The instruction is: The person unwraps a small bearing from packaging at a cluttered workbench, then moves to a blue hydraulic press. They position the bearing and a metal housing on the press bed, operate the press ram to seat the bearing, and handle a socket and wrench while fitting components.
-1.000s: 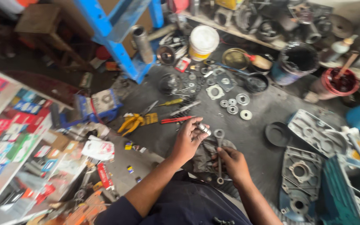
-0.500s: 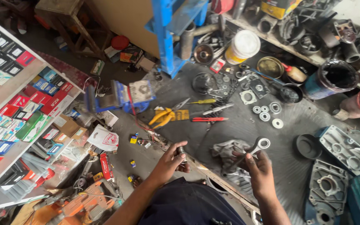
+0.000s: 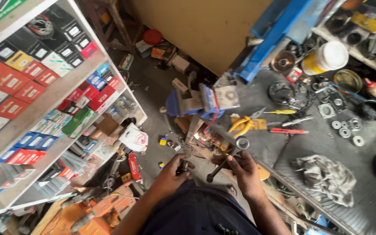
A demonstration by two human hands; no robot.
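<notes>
Right hand (image 3: 245,173) fingers pinched a ring spanner (image 3: 228,157) mid-shaft; left hand (image 3: 173,172) fingers closed on a small metal part (image 3: 184,166). Part could drop to the cluttered floor (image 3: 157,91) below if grip loosened.

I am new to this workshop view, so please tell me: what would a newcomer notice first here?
At bottom centre, the right hand holds a long metal wrench, while the left hand grips a small dark part. Shelves of colourful boxes fill the left side. Yellow-handled pliers lie on the cluttered grey workbench to the right.

head-worn view, steeply downward, close overhead
</notes>
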